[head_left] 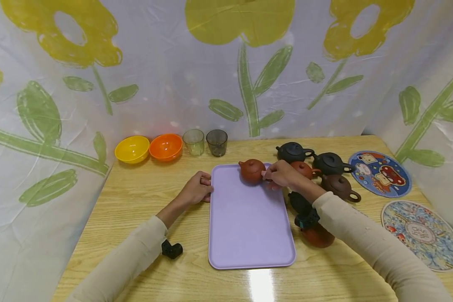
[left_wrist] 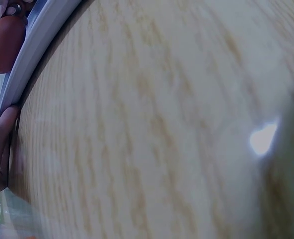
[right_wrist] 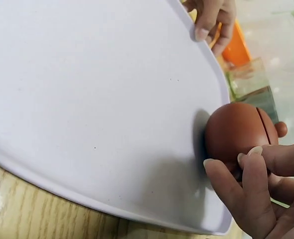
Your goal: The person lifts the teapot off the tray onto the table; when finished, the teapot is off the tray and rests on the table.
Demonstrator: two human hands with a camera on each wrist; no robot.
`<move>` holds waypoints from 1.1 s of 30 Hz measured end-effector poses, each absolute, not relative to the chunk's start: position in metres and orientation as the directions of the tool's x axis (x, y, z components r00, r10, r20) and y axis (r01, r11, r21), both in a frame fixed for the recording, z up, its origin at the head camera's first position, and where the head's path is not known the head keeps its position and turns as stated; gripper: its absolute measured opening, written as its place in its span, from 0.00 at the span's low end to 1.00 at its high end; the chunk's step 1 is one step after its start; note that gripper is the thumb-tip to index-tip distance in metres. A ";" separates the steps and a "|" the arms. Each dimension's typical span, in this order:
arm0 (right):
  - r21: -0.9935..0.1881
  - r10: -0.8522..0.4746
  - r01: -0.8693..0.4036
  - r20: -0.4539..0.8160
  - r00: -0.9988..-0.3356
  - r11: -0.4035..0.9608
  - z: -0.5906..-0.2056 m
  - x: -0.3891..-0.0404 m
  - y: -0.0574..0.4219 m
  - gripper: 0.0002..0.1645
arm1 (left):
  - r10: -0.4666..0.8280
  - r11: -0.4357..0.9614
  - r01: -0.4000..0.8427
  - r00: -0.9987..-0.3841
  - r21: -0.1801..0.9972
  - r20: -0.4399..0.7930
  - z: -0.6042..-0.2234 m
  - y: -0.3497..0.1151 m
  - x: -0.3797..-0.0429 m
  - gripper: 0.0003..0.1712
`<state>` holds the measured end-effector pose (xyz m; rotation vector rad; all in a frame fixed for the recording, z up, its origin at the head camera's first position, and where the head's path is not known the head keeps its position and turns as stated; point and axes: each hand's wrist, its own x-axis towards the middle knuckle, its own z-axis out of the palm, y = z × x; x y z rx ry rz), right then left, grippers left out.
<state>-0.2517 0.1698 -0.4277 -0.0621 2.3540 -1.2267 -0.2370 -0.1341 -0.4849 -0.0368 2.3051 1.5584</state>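
Note:
A reddish-brown clay teapot is at the far end of the lilac tray, its spout pointing left. My right hand pinches the handle side of this teapot; in the right wrist view its fingers cover most of the handle. Whether the teapot's base touches the tray is hard to tell. At the tray's left edge, my left hand grips the rim, with the thumb on it as the right wrist view shows. The left wrist view catches only part of that hand.
Several other teapots, among them a black one and a dark brown one, crowd right of the tray. Two round patterned mats lie farther right. Behind at left stand a yellow bowl, an orange bowl and two glasses.

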 end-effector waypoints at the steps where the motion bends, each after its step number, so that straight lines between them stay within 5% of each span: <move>1: -0.786 -0.259 0.178 -0.394 -0.882 0.592 -0.428 -0.251 0.170 0.20 | 0.173 0.394 -0.220 -0.936 0.893 -0.307 -0.485 -0.134 -0.237 0.25; 33: -0.810 -0.345 0.041 -0.294 -0.891 0.585 -0.378 -0.215 0.224 0.19 | 0.179 0.400 -0.191 -0.943 0.896 -0.281 -0.489 -0.135 -0.237 0.24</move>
